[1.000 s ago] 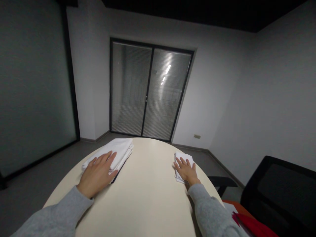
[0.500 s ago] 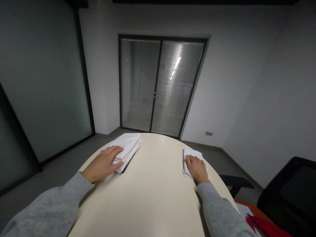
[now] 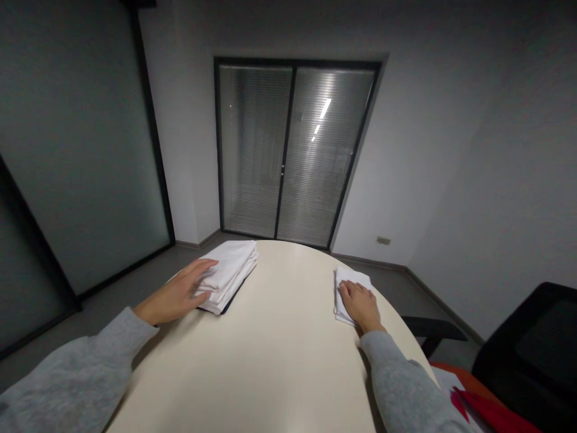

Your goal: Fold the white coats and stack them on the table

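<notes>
On the far left part of the table lies a stack of folded white cloths, with a dark layer showing along its bottom edge. My left hand is at the stack's left side, thumb and fingers apart; whether the fingertips touch the cloth I cannot tell. Toward the right edge is a smaller folded white cloth. My right hand lies over it, palm down, with the fingers resting flat on top.
The pale round-ended table spans the middle. To the right stands a black office chair with an orange seat, and a red and white cloth lies on it. Glass doors with blinds are beyond the table.
My left hand has drawn back a little to the left, off the top of the stack. My right hand stays on the smaller cloth.
</notes>
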`<state>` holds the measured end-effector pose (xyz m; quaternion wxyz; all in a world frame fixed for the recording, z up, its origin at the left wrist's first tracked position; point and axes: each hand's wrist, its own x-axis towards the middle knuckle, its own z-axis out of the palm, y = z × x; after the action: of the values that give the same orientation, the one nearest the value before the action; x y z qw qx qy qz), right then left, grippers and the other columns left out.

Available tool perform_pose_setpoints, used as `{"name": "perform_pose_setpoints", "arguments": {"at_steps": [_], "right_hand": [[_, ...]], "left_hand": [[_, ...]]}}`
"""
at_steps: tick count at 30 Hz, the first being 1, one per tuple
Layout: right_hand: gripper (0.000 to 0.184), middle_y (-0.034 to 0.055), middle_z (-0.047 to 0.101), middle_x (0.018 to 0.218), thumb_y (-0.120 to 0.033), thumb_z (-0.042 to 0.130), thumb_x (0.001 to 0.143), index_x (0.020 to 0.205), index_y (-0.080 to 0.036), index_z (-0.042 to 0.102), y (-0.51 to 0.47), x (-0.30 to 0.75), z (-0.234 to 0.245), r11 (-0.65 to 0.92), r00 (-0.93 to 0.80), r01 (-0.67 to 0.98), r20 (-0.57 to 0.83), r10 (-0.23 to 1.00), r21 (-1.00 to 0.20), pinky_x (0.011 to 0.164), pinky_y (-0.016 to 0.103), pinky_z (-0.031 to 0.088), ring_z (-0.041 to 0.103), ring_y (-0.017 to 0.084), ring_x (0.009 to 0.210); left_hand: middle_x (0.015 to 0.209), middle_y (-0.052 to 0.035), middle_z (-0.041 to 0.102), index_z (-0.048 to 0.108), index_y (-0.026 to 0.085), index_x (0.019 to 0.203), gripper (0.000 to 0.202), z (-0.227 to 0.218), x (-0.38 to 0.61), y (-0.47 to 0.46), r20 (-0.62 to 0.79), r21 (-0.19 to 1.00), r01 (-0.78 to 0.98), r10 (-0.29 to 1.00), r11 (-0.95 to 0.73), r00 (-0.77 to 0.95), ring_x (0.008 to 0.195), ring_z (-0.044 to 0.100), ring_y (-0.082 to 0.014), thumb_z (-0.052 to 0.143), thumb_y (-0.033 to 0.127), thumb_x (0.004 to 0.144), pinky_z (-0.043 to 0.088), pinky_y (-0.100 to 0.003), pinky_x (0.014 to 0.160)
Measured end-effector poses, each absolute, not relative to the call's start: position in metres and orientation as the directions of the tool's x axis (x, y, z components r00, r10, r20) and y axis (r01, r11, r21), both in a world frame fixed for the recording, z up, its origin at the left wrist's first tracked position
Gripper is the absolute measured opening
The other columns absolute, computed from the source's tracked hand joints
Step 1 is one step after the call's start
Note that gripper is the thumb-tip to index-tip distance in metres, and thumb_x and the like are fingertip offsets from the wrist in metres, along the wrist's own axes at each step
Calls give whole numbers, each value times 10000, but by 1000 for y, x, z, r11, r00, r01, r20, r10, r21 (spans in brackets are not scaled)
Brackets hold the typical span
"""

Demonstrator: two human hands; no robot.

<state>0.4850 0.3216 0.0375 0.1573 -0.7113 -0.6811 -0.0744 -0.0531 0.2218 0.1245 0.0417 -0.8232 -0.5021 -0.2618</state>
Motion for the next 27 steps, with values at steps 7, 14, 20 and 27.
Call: {"name": "perform_pose_setpoints", "arguments": {"at_steps": [7,14,20,27], "right_hand": [[506,70,622,1453,-469,293,1047,1344,-257,643,319,483,40,-26,76,989,337,938,-148,1144,471,310,513,295,1356],[470,63,656,1405,-449,321,1042,1315,-273,660,314,481,45,-38,95,985,342,935,-170,1137,440,308,523,273,1342],[460,59,670,1377,-450,318,1041,1283,-274,668,313,482,45,-35,105,979,350,931,-201,1141,436,293,529,264,1329],[449,66,659,1396,-435,362,1016,1315,-263,650,315,484,43,-41,119,975,356,927,-218,1133,434,297,526,276,1328]], "left_hand": [[1470,-127,582,508,194,1449,580,115,-61,232,532,69,873,758,-483,377,1353,546,-288,591,481,952,419,-426,1166],[1374,-80,685,636,239,1345,448,104,-69,253,486,71,832,748,-549,452,1282,619,-258,438,490,1031,419,-393,1158],[1138,-78,764,651,217,1189,488,122,-69,275,580,442,862,812,-248,-64,1041,706,-293,364,565,1000,539,-379,939],[991,-50,724,650,146,1145,536,198,-69,300,618,590,776,744,-225,-254,915,639,-251,424,599,969,503,-301,782]]}}
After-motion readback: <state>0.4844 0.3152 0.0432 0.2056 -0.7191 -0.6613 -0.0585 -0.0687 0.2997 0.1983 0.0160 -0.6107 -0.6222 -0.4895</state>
